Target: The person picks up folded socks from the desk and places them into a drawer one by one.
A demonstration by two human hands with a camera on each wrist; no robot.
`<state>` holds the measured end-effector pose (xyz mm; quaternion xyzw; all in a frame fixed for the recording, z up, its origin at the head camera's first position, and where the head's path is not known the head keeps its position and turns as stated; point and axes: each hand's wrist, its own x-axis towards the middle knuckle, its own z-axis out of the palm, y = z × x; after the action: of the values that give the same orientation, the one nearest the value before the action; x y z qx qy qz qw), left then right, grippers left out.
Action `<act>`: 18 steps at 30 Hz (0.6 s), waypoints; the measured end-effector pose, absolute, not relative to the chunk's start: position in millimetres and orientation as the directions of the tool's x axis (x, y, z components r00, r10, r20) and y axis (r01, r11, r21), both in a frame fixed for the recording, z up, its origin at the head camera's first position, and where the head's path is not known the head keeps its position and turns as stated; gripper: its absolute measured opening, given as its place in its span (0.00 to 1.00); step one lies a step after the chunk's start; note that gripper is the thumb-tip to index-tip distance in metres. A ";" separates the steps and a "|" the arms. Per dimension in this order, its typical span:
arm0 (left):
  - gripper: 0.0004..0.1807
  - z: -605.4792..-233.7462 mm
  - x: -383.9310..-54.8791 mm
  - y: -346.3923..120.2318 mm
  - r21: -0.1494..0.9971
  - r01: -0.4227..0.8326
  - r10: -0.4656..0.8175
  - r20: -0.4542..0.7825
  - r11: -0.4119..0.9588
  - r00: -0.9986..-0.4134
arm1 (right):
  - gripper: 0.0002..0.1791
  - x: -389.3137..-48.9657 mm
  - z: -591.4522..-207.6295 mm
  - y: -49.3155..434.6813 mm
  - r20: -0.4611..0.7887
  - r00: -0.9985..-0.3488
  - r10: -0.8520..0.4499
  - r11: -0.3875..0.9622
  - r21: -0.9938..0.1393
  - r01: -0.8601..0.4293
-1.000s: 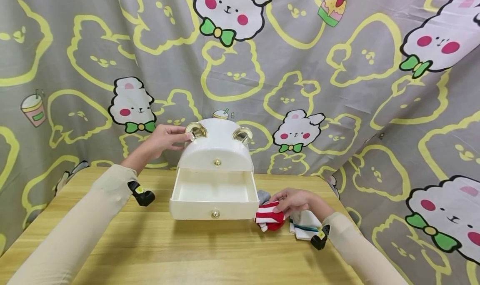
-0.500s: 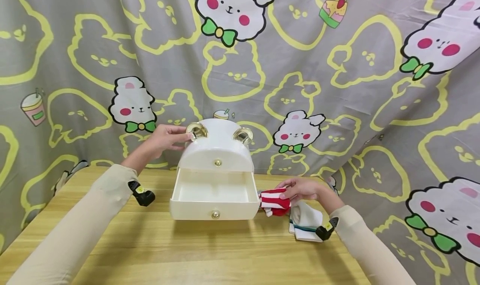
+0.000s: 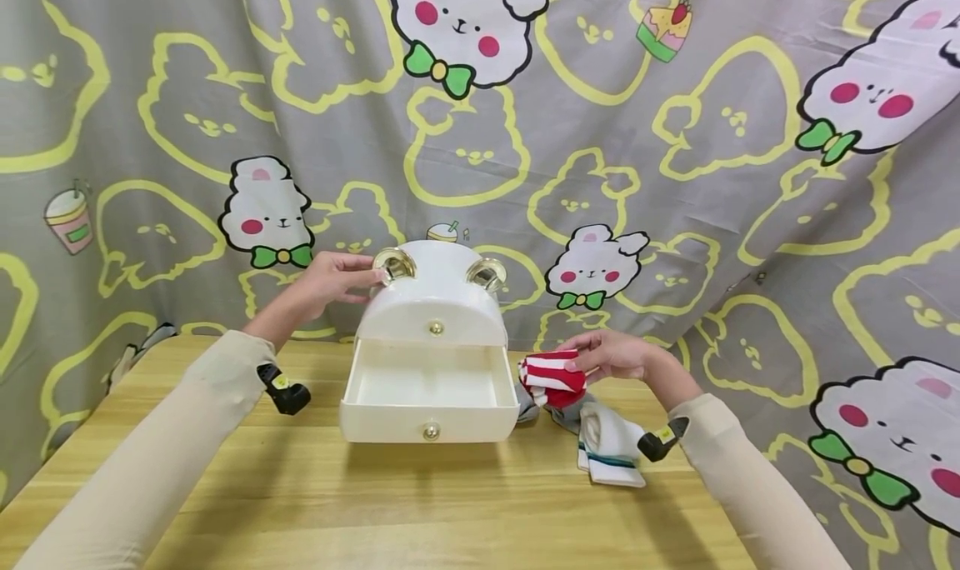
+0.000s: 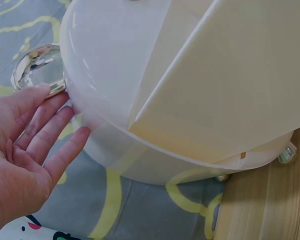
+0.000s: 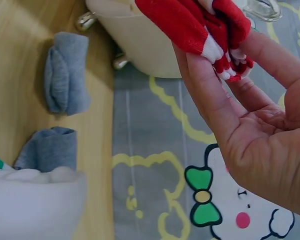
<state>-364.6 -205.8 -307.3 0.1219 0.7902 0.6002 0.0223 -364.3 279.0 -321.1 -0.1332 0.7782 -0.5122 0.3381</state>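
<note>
A white bear-shaped drawer box (image 3: 450,295) stands on the table, its lower drawer (image 3: 390,422) pulled out and bare inside. My left hand (image 3: 333,282) pinches the gold ear (image 4: 37,70) on the box's left side between thumb and fingers. To the right of the box, my right hand (image 3: 615,357) holds a bundled red-and-white striped sock (image 3: 551,378) above the tabletop. Below that hand lie two folded grey socks, one (image 5: 67,75) nearer the box and the other (image 5: 52,150) beside the folded white sock (image 3: 609,445) with a teal stripe.
The wooden table (image 3: 375,503) ends at a patterned grey curtain (image 3: 480,162) close behind the box. Short metallic feet (image 5: 86,21) raise the box. A black wrist camera (image 3: 285,389) is strapped to each sleeve.
My right hand has raised the striped sock up and slightly away to the right, uncovering the grey socks beneath. My left hand stays at the ear.
</note>
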 end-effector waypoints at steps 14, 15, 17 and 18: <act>0.27 -308.5 -366.7 -203.3 0.959 0.140 0.206 0.090 0.246 -0.975 | 0.19 -360.2 -288.3 255.8 -0.335 -0.717 -0.611 0.399 -0.913 0.086; 0.27 -308.4 -366.7 -203.1 0.961 0.136 0.203 0.087 0.243 -0.975 | 0.19 -359.9 -286.9 252.6 -0.336 -0.714 -0.615 0.398 -0.913 0.087; 0.27 -308.0 -366.6 -203.1 0.961 0.131 0.204 0.081 0.243 -0.976 | 0.19 -358.8 -284.3 245.8 -0.336 -0.711 -0.618 0.396 -0.914 0.088; 0.27 -307.6 -366.4 -203.1 0.961 0.130 0.204 0.080 0.244 -0.976 | 0.19 -358.1 -282.9 242.1 -0.334 -0.710 -0.620 0.393 -0.915 0.088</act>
<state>-366.4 -203.1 -307.6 0.1062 0.7881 0.6055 0.0306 -358.1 242.1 -282.9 -0.1744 0.7628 -0.5227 0.3386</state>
